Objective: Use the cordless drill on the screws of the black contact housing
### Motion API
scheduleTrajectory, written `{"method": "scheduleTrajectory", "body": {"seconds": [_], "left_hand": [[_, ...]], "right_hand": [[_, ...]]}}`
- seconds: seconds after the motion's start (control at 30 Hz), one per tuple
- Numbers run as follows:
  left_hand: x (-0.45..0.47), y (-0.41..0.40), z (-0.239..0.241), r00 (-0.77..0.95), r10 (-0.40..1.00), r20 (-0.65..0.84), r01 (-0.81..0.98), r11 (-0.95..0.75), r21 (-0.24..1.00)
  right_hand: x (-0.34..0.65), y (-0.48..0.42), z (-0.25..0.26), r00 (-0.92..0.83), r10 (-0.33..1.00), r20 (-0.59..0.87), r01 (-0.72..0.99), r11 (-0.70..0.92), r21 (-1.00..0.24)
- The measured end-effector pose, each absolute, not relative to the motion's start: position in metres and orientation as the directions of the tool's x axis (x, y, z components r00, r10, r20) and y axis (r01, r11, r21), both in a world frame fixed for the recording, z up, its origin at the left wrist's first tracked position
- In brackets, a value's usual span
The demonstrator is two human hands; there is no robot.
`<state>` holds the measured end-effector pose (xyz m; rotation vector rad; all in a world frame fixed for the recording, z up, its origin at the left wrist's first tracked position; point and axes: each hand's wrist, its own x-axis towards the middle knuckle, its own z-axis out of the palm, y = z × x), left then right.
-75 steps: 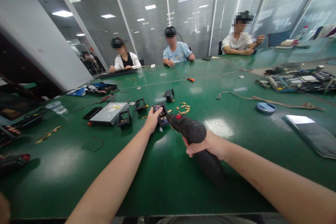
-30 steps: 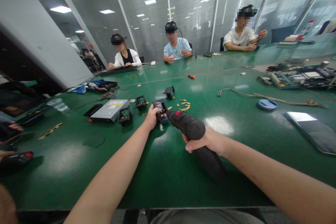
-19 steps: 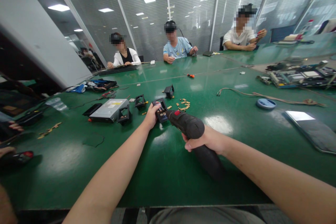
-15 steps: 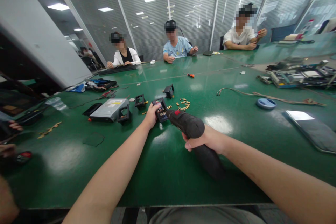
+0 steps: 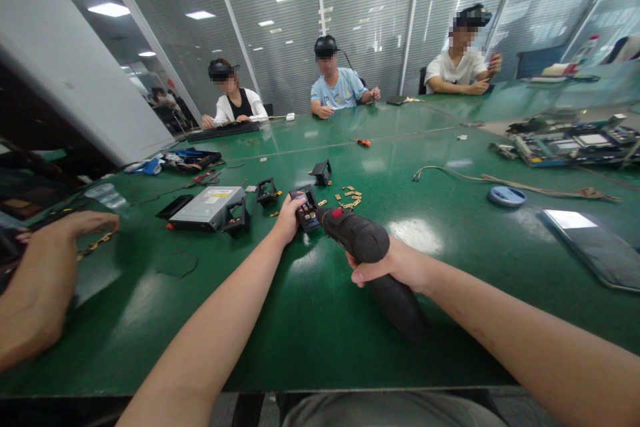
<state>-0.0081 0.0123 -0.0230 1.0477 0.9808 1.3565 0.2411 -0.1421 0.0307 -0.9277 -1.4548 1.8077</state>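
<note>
My left hand (image 5: pixel 288 219) is closed on the left side of a small black plastic housing (image 5: pixel 310 203), with brass-coloured parts inside it. My right hand (image 5: pixel 383 267) grips the handle of a black cordless drill (image 5: pixel 367 237) with a red mark on top. The drill's nose points left at the housing's right side; whether its tip touches is hidden. Small brass pieces (image 5: pixel 350 199) lie scattered just beyond the drill. Similar black housings stand nearby, one (image 5: pixel 321 173) behind my left hand and two (image 5: pixel 236 217) to its left.
A silver drive box (image 5: pixel 210 205) lies left of the housings. At far left a co-worker's hand (image 5: pixel 95 221) reaches over more brass pieces. On the right are a phone (image 5: pixel 595 247), a blue round lid (image 5: pixel 507 197), a cable and circuit boards (image 5: pixel 575 143). Three people sit across the green table (image 5: pixel 300 320).
A co-worker's arm has come in from the left, its hand now over the brass pieces there. My hands, the drill and the housing are nearly unmoved.
</note>
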Motion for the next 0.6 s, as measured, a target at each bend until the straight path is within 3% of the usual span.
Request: {"method": "scheduleTrajectory", "body": {"seconds": [0.6], "left_hand": [[-0.0093, 0.0135, -0.0243, -0.003, 0.999, 0.048, -0.254, -0.048, 0.966]], "right_hand": [[0.2405, -0.1415, 0.0307, -0.558, 0.821, -0.123, -0.019, -0.16, -0.987]]}}
